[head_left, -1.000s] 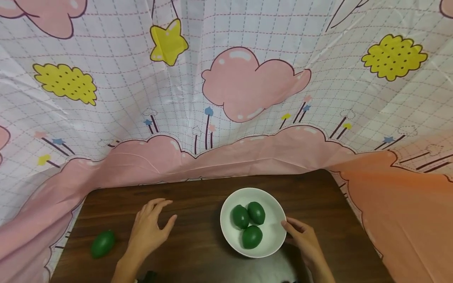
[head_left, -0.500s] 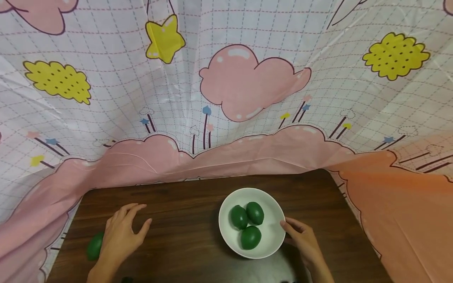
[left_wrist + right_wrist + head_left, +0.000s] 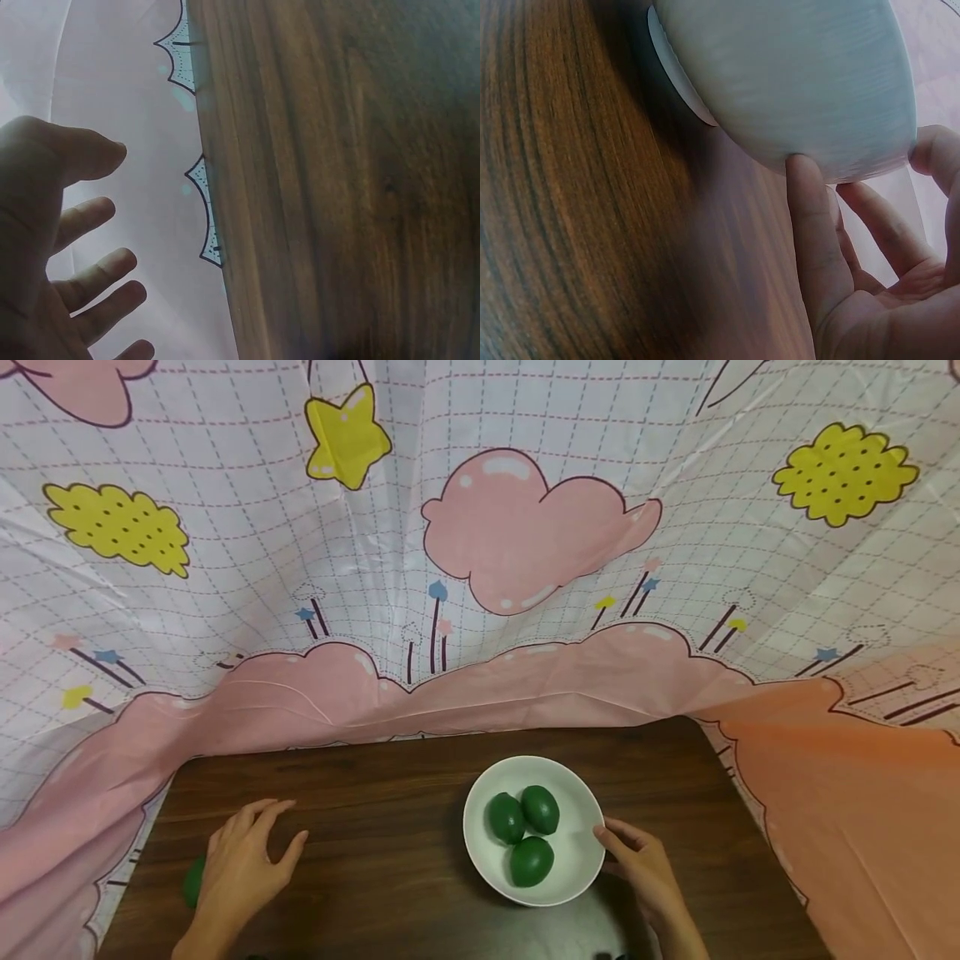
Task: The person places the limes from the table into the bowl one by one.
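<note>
On the right half of the wooden table stands a white bowl [image 3: 576, 852] with three green limes [image 3: 532, 862] inside. My right hand [image 3: 643, 872] pinches the bowl's right side. In the right wrist view the thumb lies at the rim and other fingertips [image 3: 805, 169] press the outer wall from below. At the table's left my left hand [image 3: 242, 867] hovers with fingers spread and loosely bent, holding nothing. Another green lime [image 3: 192, 883] shows just past it, partly hidden by the hand. In the left wrist view no lime appears, only the hand [image 3: 37, 225], table and cloth.
A cartoon-printed cloth [image 3: 540, 539] hangs behind the table [image 3: 375, 810] and drapes round its sides. The table's back edge runs along the pink lower part of the cloth. Dark wood lies between the left hand and the bowl.
My left hand has moved left, to the single lime, and now covers most of it. The right hand keeps its hold on the bowl; the limes inside have not moved.
</note>
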`<state>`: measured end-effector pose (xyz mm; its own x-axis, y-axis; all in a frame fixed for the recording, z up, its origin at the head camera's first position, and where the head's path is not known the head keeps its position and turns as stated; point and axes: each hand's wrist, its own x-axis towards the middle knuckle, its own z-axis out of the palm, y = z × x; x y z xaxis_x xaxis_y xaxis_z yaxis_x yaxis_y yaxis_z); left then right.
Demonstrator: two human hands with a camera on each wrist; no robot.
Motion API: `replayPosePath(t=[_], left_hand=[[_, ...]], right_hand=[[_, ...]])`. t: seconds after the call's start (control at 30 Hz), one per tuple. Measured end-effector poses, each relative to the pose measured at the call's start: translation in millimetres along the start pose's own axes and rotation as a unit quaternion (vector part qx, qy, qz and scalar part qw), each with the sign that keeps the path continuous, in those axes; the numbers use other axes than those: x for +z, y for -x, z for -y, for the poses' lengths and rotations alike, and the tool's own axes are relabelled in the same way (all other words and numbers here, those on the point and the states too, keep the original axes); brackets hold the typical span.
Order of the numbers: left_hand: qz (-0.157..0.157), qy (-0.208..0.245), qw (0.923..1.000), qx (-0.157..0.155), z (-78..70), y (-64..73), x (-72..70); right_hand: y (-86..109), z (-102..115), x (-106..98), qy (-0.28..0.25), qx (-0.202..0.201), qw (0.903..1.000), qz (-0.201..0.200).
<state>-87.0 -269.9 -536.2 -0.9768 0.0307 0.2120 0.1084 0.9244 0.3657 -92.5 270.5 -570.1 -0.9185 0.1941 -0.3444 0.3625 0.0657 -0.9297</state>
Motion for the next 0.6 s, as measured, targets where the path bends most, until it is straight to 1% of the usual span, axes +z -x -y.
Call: replayPosePath(t=[0.23, 0.5, 0.6], left_hand=[[-0.002, -0.010, 0.9999, -0.004, 6.3, 0.7, 4.3], [0.009, -0.011, 0.9998, -0.017, 15.2, -0.5, -1.1], [0.011, -0.021, 0.9996, -0.018, 19.0, -0.8, -2.2]], right_hand=[[-1.0, -1, -1, -0.006, -0.004, 1.0000, 0.004], [-2.3, -1, 0, -0.005, 0.000, 1.0000, 0.003], [-1.5, 0, 0, -0.003, -0.001, 1.0000, 0.001]])
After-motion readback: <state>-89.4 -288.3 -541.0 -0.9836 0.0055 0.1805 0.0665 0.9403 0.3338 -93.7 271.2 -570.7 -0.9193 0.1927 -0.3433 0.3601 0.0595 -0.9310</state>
